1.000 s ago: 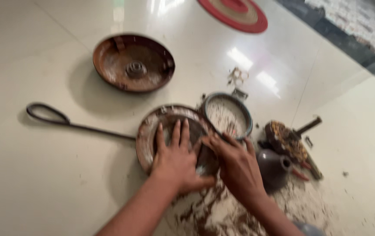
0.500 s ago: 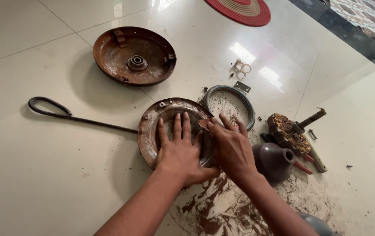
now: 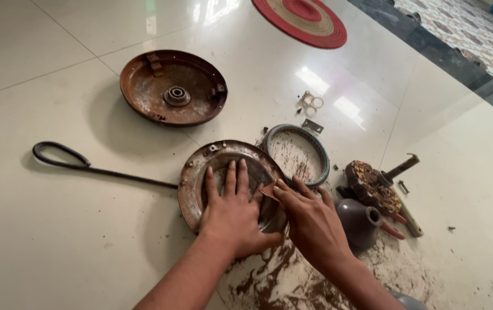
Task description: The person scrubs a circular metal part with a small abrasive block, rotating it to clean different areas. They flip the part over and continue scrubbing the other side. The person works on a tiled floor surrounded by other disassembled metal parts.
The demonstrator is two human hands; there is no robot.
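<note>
**Hands at work in a rusty motor cover on the floor**

At the far left of the tiled floor (image 3: 45,241) lies a thin dark metal rod with a looped end (image 3: 62,156); its straight shaft runs rightward to the edge of the piece being worked on. Beyond it, well apart, a second rusty round cover (image 3: 173,87) lies open side up, with a bearing seat at its centre.

In the middle, near the person, sits the rusty round cover (image 3: 197,183), also open side up. The left hand (image 3: 235,215) lies flat inside it, fingers spread and pressed on the inner face; it steadies the cover rather than closing on anything. The right hand (image 3: 314,221) comes in just beside it, fingertips pinched around a small flat reddish-brown piece (image 3: 269,191), seemingly a scrap of abrasive paper or a scraper, held to the inside of the cover. Brown rust dust (image 3: 269,281) lies smeared on the floor under both wrists.

The step in hand looks like scraping or rubbing rust from the cover's inner face. A next stroke would likely call for firm downward pressure from the left hand, so that the cover does not turn or slide on the smooth tiles.

Just beyond the right hand lies a grey metal ring (image 3: 297,154), with a few small loose fittings (image 3: 310,103) farther off. To the right are a wound motor core on its shaft (image 3: 375,186) and a dark grey rounded housing (image 3: 356,221). At the far edge lies a red round mat (image 3: 302,20).
</note>
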